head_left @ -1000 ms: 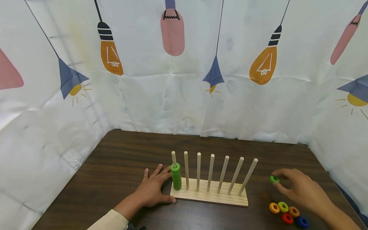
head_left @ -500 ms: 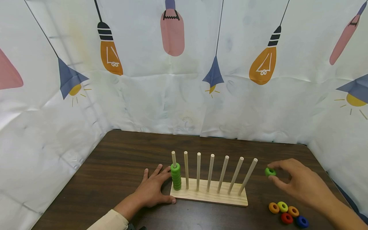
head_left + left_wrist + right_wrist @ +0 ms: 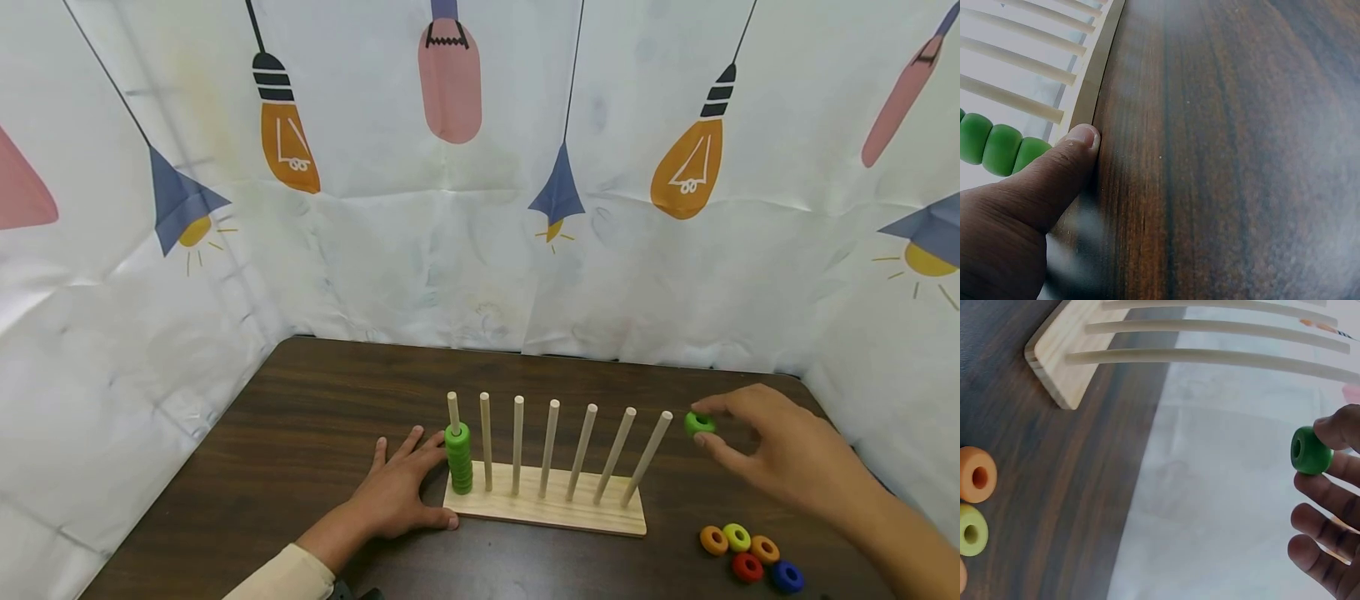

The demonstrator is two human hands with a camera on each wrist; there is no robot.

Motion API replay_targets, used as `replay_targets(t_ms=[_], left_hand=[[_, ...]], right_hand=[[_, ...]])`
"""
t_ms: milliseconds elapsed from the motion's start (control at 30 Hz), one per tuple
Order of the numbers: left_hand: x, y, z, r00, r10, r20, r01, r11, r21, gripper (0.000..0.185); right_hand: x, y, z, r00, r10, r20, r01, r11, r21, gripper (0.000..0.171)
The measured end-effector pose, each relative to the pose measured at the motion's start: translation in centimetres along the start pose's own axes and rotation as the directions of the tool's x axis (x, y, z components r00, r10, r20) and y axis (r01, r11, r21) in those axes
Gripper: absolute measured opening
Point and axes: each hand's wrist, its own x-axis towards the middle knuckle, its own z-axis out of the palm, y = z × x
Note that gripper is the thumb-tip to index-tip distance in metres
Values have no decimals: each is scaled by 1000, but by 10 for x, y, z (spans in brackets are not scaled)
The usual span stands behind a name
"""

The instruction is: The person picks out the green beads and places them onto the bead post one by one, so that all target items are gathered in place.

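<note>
R hand (image 3: 780, 454) pinches green ring (image 3: 699, 423), hole axis near-vertical.

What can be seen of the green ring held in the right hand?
The green ring is a small, thick, glossy bead with a round centre hole, seemingly painted wood. The right hand pinches it between thumb and fingers, lifted off the table, beside the top of the rightmost peg without touching it. Its hole faces sideways in the right wrist view.

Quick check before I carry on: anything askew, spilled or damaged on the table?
Nothing stands out. The peg board sits flat, its green stack neat on the leftmost peg. Five loose rings lie grouped by the right hand, which pinches a green ring; left hand touches the board.
</note>
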Motion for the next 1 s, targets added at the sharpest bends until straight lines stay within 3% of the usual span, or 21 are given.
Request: replay_targets(t_ms=[1000], left_hand=[[-1, 2, -1, 1000, -12, 7, 12, 1000, -5, 95]], right_hand=[[34, -28, -31, 985, -164, -62, 167, 985, 52, 48]])
